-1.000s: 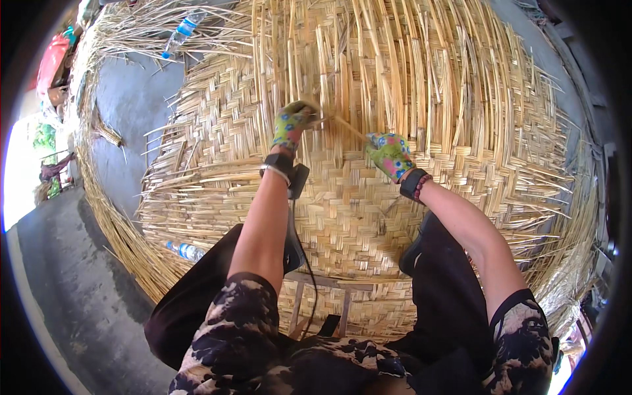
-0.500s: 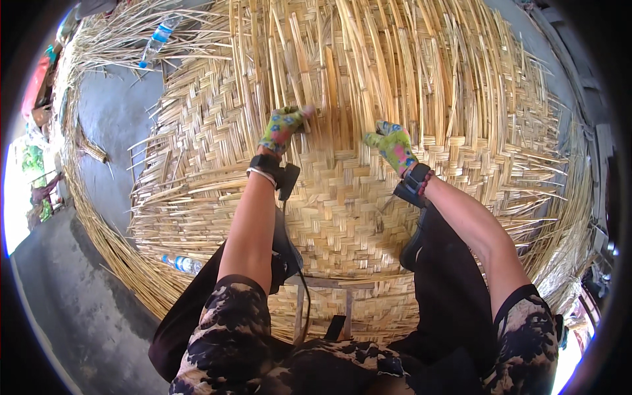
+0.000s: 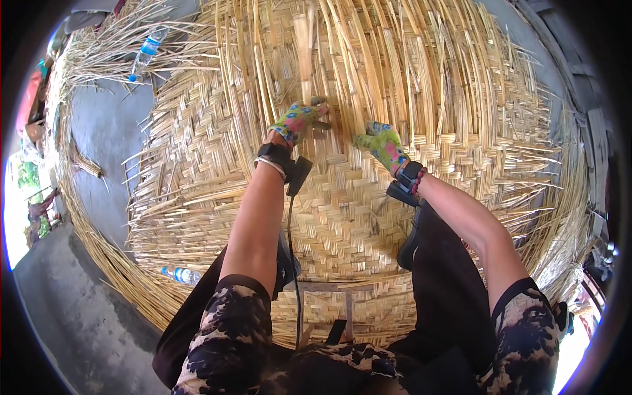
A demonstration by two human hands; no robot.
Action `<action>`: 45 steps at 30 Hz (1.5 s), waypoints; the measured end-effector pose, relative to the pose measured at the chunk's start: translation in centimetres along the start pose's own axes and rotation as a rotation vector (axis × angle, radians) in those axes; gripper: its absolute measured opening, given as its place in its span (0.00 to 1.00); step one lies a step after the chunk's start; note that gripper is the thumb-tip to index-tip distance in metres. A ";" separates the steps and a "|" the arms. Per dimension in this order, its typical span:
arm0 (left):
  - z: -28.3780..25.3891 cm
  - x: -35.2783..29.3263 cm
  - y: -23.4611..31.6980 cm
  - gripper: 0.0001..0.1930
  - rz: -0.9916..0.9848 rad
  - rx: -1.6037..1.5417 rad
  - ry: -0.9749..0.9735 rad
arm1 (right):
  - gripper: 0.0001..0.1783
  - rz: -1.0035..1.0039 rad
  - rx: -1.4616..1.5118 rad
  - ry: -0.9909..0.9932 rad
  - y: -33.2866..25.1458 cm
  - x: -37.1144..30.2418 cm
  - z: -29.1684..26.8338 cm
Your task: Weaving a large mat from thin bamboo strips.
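Under me spreads a large woven reed mat, its lower part tightly plaited. Flat straw-coloured strips lie lengthwise across its upper part. My left hand, in a green flowered glove, is closed round a wide reed strip that rises away from the mat toward the far side; the strip's end shows beside the fingers. A little to the right, my right hand, in a matching glove, rests low at the edge of the weave with curled fingers among the loose strips. Whatever lies in its grip is hidden.
Loose reed ends stick out along both mat sides. One plastic bottle lies at the far left, another by my left leg. A bundle of reeds lies on the grey floor. A cable hangs from my left wrist.
My left hand has shifted slightly right and turned, and a wide strip now stands lifted above it. My right hand has moved a little left along the weave's edge.
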State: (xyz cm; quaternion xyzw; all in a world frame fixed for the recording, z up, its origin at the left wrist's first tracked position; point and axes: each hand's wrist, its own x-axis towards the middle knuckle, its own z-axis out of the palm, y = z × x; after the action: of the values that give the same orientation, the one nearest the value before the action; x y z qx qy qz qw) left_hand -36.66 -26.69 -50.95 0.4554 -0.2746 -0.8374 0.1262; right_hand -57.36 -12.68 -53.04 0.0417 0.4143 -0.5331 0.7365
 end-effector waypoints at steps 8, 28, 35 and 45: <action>-0.7 4.9 -4.0 0.22 0.217 0.571 0.048 | 0.32 -0.099 -0.622 -0.115 -0.1 -0.1 0.1; 1.2 -2.3 -2.3 0.12 0.509 0.643 -0.060 | 0.24 -0.127 -1.709 0.052 0.2 0.8 3.0; -0.8 -6.5 -3.0 0.19 0.627 -0.164 0.454 | 0.20 -0.235 -1.684 -0.001 0.3 2.3 2.8; -2.7 -7.4 -10.5 0.07 0.535 -0.277 0.874 | 0.26 -0.199 -2.119 -0.168 3.8 4.9 -0.7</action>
State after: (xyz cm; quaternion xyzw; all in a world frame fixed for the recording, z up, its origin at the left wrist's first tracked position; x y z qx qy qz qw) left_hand -29.93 -15.58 -53.04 0.6551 -0.1896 -0.5364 0.4972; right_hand -54.19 -14.36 -58.18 -0.6907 0.6161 0.0402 0.3765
